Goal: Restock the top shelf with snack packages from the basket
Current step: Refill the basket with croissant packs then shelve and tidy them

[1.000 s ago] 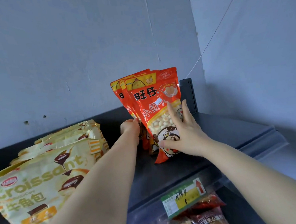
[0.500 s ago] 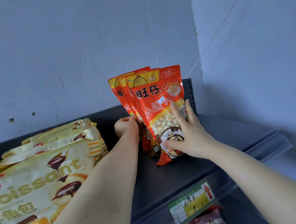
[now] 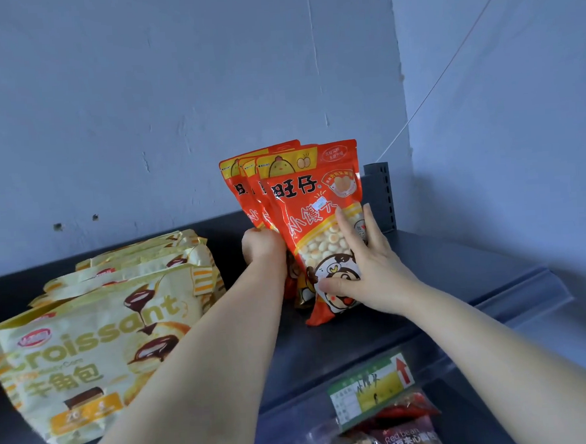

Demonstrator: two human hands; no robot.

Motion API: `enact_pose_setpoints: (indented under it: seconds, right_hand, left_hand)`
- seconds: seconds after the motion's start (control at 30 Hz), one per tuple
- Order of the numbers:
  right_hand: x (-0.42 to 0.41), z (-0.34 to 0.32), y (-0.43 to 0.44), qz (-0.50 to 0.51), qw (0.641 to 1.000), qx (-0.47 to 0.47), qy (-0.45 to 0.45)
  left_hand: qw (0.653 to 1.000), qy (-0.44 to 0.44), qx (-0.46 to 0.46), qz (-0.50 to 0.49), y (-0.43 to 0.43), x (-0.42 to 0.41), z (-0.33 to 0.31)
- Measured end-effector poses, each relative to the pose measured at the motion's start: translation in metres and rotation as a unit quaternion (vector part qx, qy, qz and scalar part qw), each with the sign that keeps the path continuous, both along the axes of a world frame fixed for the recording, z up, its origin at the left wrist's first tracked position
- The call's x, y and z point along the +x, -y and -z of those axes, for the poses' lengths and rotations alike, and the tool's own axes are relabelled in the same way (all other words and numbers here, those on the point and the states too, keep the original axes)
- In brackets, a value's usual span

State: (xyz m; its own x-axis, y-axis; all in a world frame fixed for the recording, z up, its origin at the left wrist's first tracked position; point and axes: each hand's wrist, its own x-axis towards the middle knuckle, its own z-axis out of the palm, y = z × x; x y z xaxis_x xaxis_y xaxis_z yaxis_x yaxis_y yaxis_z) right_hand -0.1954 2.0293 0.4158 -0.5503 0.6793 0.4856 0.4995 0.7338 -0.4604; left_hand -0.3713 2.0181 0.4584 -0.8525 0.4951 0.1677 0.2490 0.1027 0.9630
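Note:
Three red snack packages (image 3: 312, 200) stand upright, fanned one behind another, on the dark top shelf (image 3: 435, 268). My left hand (image 3: 262, 246) grips the left edge of the rear packages, fingers curled around them. My right hand (image 3: 366, 268) lies flat against the front package, fingers spread over its clear window, thumb pressing its lower left part. The packages lean slightly left. No basket is in view.
Yellow croissant bags (image 3: 106, 329) lie stacked on the shelf's left side. A green and yellow price tag (image 3: 372, 388) hangs on the shelf's front edge. Red bean snack packs (image 3: 401, 438) sit on the shelf below. A slotted upright post (image 3: 381, 196) stands behind the packages.
The view has shifted slightly; both hands have stayed on the red packages, nudging them a little more upright. Nothing was let go.

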Motion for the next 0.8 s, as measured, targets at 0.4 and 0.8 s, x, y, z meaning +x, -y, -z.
enact_pose_setpoints:
  seconds: [0.4, 0.8]
  right_hand:
    - [0.021, -0.006, 0.009, -0.039, 0.979, -0.127, -0.153]
    - [0.023, 0.004, 0.019, 0.001, 0.997, -0.006, -0.081]
  left_hand:
    - [0.978, -0.025, 0.134, 0.157, 0.07, 0.071, 0.023]
    - [0.959, -0.241, -0.133, 0.062, 0.078, 0.094, 0.052]
